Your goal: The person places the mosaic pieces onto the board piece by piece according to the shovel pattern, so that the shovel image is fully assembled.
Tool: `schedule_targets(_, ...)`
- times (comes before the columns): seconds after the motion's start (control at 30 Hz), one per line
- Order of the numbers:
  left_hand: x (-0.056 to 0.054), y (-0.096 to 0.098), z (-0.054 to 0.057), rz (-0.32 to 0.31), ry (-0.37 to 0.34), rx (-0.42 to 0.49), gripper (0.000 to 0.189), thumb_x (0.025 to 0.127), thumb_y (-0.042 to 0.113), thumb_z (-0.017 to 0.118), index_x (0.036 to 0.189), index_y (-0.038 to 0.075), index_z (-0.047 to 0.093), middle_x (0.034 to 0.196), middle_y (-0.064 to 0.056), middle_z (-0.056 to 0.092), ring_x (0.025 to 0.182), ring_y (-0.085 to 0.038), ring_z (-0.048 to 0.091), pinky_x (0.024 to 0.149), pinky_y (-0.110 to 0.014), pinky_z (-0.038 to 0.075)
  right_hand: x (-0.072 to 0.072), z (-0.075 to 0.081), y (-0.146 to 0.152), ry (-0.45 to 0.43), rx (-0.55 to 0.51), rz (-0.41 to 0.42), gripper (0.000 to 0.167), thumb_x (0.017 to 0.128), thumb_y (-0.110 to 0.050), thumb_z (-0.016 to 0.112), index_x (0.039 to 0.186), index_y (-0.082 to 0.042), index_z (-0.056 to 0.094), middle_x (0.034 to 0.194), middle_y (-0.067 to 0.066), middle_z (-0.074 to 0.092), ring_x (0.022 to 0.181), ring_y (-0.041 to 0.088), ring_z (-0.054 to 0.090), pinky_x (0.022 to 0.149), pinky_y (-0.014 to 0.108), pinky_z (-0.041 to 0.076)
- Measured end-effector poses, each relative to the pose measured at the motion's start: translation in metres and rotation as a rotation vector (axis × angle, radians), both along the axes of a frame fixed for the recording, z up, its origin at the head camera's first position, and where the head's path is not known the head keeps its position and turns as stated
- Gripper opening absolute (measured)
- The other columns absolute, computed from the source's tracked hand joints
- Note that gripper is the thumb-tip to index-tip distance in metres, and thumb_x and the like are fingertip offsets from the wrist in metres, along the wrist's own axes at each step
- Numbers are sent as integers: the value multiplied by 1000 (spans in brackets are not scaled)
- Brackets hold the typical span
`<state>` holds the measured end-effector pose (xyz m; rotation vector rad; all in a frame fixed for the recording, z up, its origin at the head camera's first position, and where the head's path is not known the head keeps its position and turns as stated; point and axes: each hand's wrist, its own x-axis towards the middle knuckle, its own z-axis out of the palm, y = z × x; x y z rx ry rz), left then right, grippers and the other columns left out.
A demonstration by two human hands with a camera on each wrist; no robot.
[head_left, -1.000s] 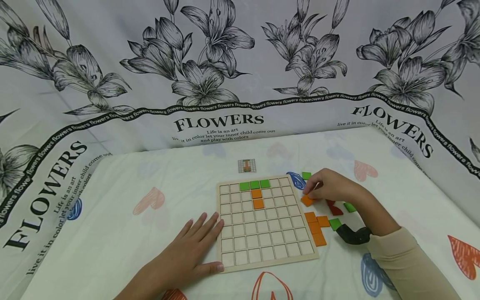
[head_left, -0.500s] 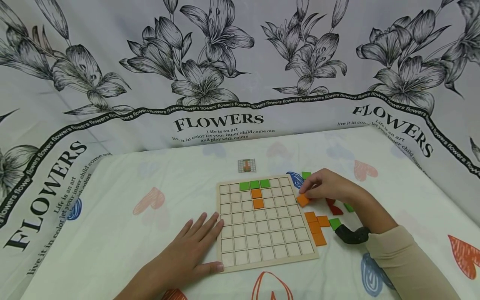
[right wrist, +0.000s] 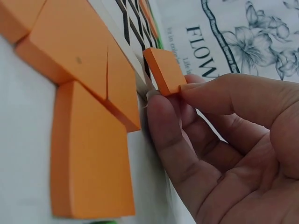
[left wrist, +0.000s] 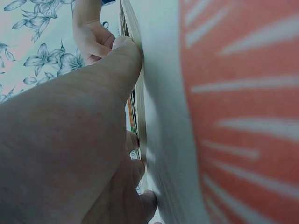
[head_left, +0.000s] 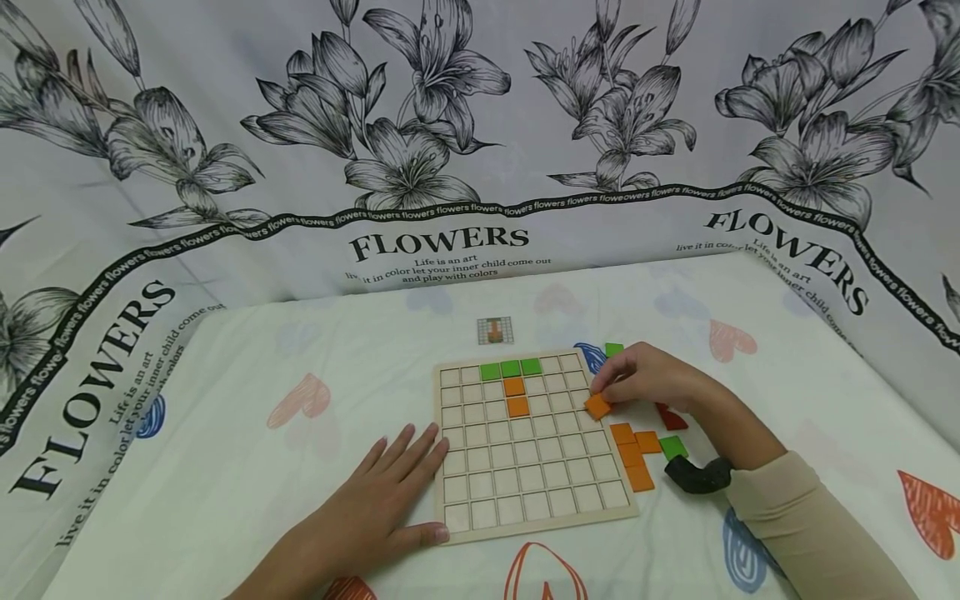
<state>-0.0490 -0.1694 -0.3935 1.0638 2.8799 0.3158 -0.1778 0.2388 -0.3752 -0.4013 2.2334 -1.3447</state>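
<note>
In the head view a pale wooden grid board (head_left: 525, 481) lies flat on the cloth. Three green tiles (head_left: 511, 368) fill cells in its top row, and two orange tiles (head_left: 513, 387) stand in a column below the middle one. My right hand (head_left: 654, 379) pinches an orange square tile (head_left: 597, 407) over the board's right edge; the right wrist view shows this tile (right wrist: 164, 70) tilted between thumb and fingers. My left hand (head_left: 382, 500) lies with spread fingers, fingertips and thumb touching the board's left edge. The left wrist view shows its thumb (left wrist: 124, 56) against the rim.
Several loose orange tiles (head_left: 632, 457) lie right of the board, with a green tile (head_left: 672, 447) and red pieces (head_left: 671, 417) near them. Another green tile (head_left: 614, 349) sits farther back. A small pattern card (head_left: 495, 331) lies behind the board. A black wrist device (head_left: 699, 475) is on my right wrist.
My right hand has moved left with the pinched orange tile, from beside the board to over its right edge. The left hand has stayed in place.
</note>
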Motion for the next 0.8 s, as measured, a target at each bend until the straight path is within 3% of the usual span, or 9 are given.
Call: schedule_targets(0.8, -1, 0, -1, 7, -18, -10, 87, 96, 70, 43, 160, 13, 27, 166, -9, 19, 150, -36, 18, 114, -60, 24, 1, -1, -8, 11, -9, -18, 12, 90, -10, 74, 98, -1, 76, 93, 10, 74, 80, 27, 71, 82, 33, 55)
